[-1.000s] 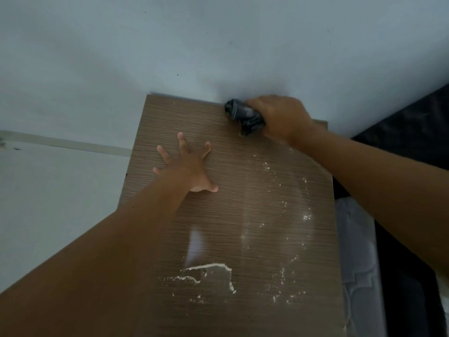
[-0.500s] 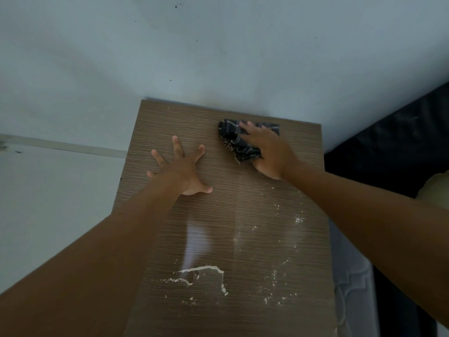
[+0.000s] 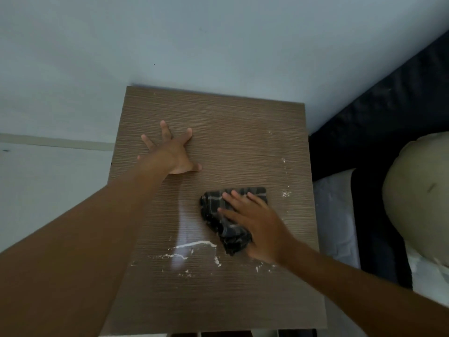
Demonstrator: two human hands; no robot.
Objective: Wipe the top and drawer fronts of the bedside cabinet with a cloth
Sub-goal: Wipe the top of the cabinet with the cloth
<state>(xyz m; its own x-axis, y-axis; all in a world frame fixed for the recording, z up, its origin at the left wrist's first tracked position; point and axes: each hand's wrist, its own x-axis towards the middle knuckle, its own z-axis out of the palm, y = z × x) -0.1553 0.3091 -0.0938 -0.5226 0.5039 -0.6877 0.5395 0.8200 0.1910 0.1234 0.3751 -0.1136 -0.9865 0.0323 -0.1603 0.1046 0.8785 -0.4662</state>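
Head view: right hand (image 3: 261,229) fingers flat pressing cloth (image 3: 218,215) on cabinet top (image 3: 243,142); left hand (image 3: 173,155) splayed.

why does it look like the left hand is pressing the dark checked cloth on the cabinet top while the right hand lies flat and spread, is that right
Not quite: the hands are swapped. In the head view the right hand presses the dark checked cloth on the cabinet top, while the left hand lies flat and spread on the bare wood.
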